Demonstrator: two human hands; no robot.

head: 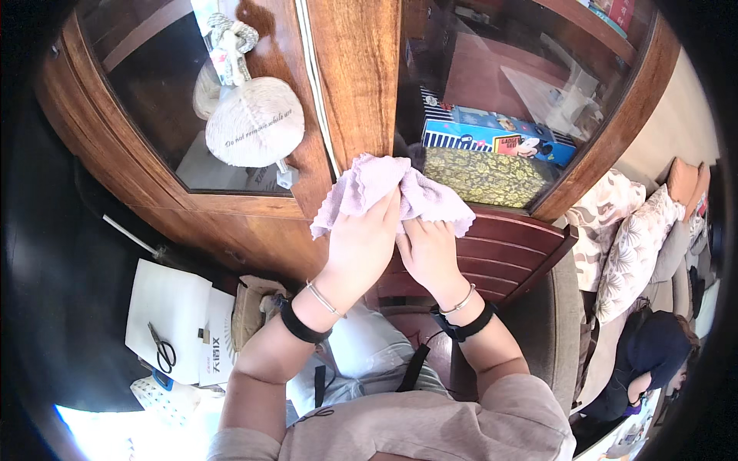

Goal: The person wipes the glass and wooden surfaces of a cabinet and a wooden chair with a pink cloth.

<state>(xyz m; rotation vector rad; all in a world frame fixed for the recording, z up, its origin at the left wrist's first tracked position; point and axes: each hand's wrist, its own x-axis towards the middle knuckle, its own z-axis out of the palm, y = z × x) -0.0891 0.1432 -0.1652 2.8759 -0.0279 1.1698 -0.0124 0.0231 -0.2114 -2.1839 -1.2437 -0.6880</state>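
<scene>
A light pink cloth with scalloped edges (369, 178) is bunched in both hands, in front of a wooden cabinet (357, 75) with glass panes. My left hand (363, 236) is closed on its left part, fingers pointing up into the folds. Beside it, my right hand (428, 248) grips the lower right part, its fingers curled over the edge. A fold hangs between the hands. The fingertips are partly hidden by the cloth. Each wrist bears a thin bangle and a black strap.
Left of the cloth hang a round woven disc (256, 124) and a knotted rope (233, 43). Below right stands a dark red slatted wooden chair (501, 248). Black-handled scissors (163, 351) lie on a white box (167, 311) at left. Another person (651, 351) is near the sofa at far right.
</scene>
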